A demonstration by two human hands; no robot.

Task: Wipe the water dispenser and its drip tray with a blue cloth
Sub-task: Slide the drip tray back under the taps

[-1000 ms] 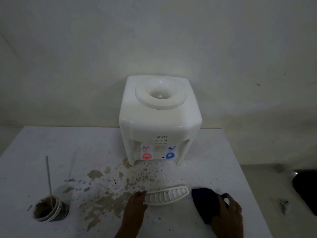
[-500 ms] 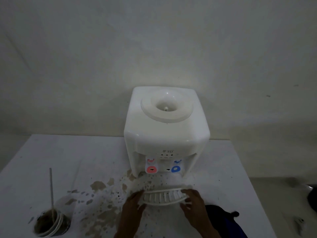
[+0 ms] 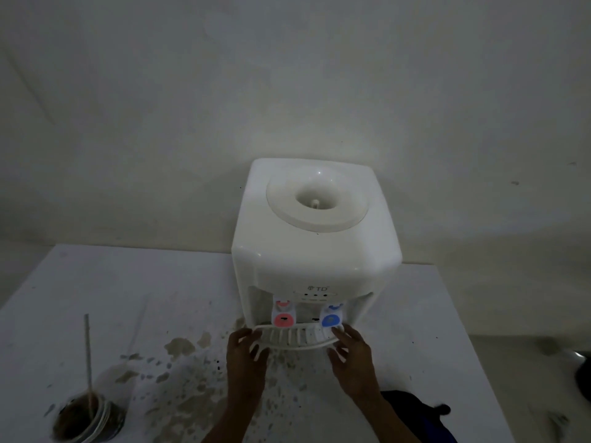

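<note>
A white water dispenser with a red tap and a blue tap stands at the back of the white table. Its slotted white drip tray sits at the dispenser's base, under the taps. My left hand grips the tray's left end. At the tray's right end, my right hand grips it as well. The dark blue cloth lies loose on the table by my right forearm, partly hidden by it.
Brown splashes stain the table in front of the dispenser. A small bowl of brown liquid with a stick in it stands at the near left. The table's right edge drops to the floor, with a dark object there.
My right hand let go of the blue cloth and took the tray's right end. Both hands moved the tray forward from the table to the dispenser's base.
</note>
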